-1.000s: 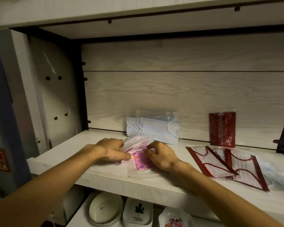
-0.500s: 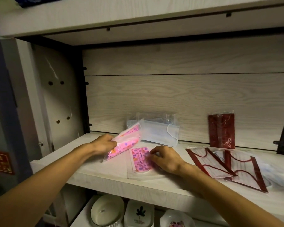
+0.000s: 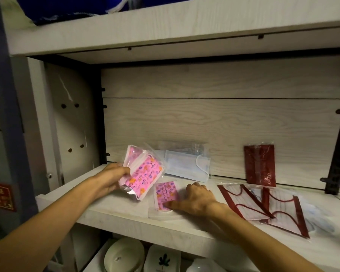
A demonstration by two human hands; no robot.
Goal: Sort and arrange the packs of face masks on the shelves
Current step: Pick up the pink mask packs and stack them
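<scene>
The left hand [image 3: 111,178] grips a pink mask pack [image 3: 143,174] (tilted, lifted off the shelf [image 3: 114,210]); the right hand [image 3: 196,199] presses a flat pink pack [image 3: 166,193], thumb straight.

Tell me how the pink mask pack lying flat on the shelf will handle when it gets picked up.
The flat pink pack looks thin and soft, so it will probably flop. Its clear glossy wrapper may slip under the right hand. It is likely light: the left hand holds up a similar pack by one edge.
</scene>
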